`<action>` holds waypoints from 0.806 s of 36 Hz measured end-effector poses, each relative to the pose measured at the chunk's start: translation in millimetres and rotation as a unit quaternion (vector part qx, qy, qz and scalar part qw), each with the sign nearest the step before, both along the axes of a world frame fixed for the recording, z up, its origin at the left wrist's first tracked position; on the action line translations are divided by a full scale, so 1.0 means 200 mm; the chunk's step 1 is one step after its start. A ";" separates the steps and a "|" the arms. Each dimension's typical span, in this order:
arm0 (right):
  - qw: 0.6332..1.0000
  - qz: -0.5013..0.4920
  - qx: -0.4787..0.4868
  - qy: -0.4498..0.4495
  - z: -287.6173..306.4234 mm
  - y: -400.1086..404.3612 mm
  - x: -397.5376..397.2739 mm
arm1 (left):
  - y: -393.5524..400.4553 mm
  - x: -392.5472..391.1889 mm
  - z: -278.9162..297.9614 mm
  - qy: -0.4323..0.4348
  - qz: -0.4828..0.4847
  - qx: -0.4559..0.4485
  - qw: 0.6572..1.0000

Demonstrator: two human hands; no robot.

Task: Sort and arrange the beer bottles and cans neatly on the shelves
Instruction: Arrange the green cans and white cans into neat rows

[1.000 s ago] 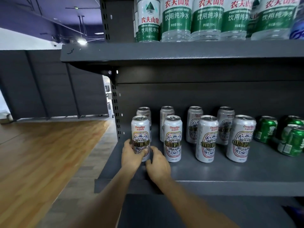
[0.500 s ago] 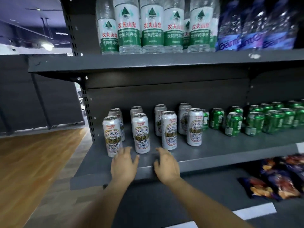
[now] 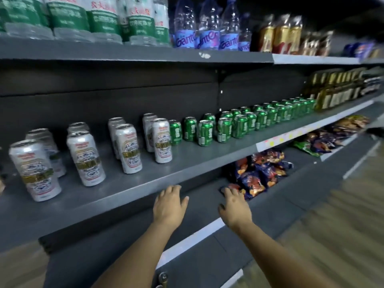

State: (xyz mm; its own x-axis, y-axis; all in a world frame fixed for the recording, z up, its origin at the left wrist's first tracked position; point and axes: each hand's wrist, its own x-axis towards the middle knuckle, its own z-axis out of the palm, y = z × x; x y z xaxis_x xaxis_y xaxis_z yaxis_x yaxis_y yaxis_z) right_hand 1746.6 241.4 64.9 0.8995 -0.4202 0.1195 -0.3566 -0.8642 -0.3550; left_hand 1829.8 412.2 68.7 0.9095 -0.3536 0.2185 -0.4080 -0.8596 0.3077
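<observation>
Several tall white beer cans (image 3: 86, 157) stand in two rows at the left of the grey middle shelf (image 3: 187, 163). To their right, short green beer cans (image 3: 225, 129) run in rows toward the far end, then a block of dark beer bottles (image 3: 334, 94). My left hand (image 3: 169, 203) hovers flat, fingers spread, just below the shelf's front edge and holds nothing. My right hand (image 3: 234, 205) is stretched out beside it, open and empty, in front of the lower shelf.
Water bottles with green labels (image 3: 104, 19) and purple-labelled bottles (image 3: 207, 38) fill the top shelf. Snack bags (image 3: 259, 171) lie on the lower shelf under the cans. Wooden floor (image 3: 342, 225) spreads to the right.
The view has swung right along the shelf. Both hands have left the white cans at the left and now hover in front of the shelf edge, further right, empty.
</observation>
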 end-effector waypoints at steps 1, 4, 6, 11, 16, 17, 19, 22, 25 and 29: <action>1.000 -0.011 -0.001 0.006 -0.01 -0.08 -0.04 | -0.09 -0.02 -0.01 0.007 -0.012 0.004 1.000; 0.999 -0.045 -0.003 0.020 -0.05 -0.36 -0.17 | -0.38 -0.08 -0.05 0.027 -0.046 0.019 0.998; 0.998 -0.061 -0.001 0.026 -0.06 -0.56 -0.25 | -0.58 -0.13 -0.07 0.049 -0.065 0.029 0.996; 0.994 -0.104 0.007 0.042 -0.07 -1.09 -0.47 | -1.13 -0.28 -0.11 0.087 -0.109 0.056 0.989; 0.988 -0.137 0.016 0.064 -0.09 -1.59 -0.68 | -1.68 -0.44 -0.13 0.112 -0.131 0.058 0.983; 0.987 -0.143 0.019 0.067 -0.10 -1.68 -0.72 | -1.78 -0.47 -0.14 0.113 -0.137 0.059 0.982; 0.984 -0.158 0.027 0.072 -0.12 -1.86 -0.79 | -1.97 -0.53 -0.14 0.116 -0.147 0.064 0.980; 0.980 -0.176 0.045 0.084 -0.15 -2.12 -0.87 | -2.23 -0.58 -0.16 0.112 -0.161 0.073 0.978; 0.976 -0.188 0.058 0.088 -0.18 -2.36 -0.90 | -2.48 -0.58 -0.18 0.113 -0.171 0.090 0.975; 0.976 -0.190 0.064 0.089 -0.21 -2.66 -0.88 | -2.78 -0.54 -0.20 0.110 -0.181 0.099 0.972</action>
State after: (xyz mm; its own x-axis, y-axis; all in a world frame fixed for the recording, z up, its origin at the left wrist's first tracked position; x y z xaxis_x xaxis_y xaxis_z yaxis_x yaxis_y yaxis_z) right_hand 1570.0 -291.0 22.5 0.6780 -0.7283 -0.0997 -0.7080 -0.6104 -0.3552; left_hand 1722.0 -144.7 28.9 0.7351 -0.6740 -0.0731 -0.6372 -0.7238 0.2647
